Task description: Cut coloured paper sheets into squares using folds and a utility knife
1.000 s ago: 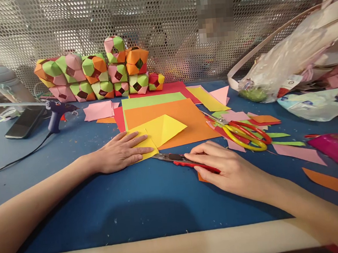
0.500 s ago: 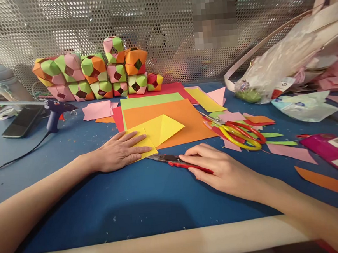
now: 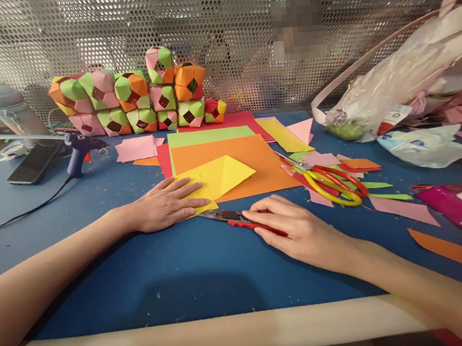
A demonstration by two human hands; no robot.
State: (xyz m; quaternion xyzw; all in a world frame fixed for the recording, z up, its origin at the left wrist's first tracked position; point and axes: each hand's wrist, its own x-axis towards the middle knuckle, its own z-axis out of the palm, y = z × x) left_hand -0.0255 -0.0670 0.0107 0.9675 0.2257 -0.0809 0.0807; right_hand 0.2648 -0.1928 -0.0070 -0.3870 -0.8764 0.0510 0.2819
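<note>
Flat on a folded yellow paper (image 3: 231,177) lies my left hand (image 3: 165,204), its fingers spread and pressing the sheet down. My right hand (image 3: 291,224) grips a red and black utility knife (image 3: 236,218), whose blade points left. The blade tip is at the lower edge of the yellow paper, just below my left fingers; whether it sits inside the fold I cannot tell. Beneath the yellow paper are a large orange sheet (image 3: 273,177), a green sheet (image 3: 212,136) and red paper (image 3: 230,121).
Stacked folded-paper balls (image 3: 132,93) stand at the back left. A blue glue gun (image 3: 76,156), a phone (image 3: 34,164) and a bottle (image 3: 8,108) are on the left. Scissors (image 3: 332,186), paper scraps (image 3: 404,210), a magenta tool (image 3: 449,206) and a bag (image 3: 391,75) lie to the right.
The whole view has shifted slightly, with background objects now a little further right. The knife blade has slid slightly left along the yellow paper's lower edge. My left hand still presses the paper.
</note>
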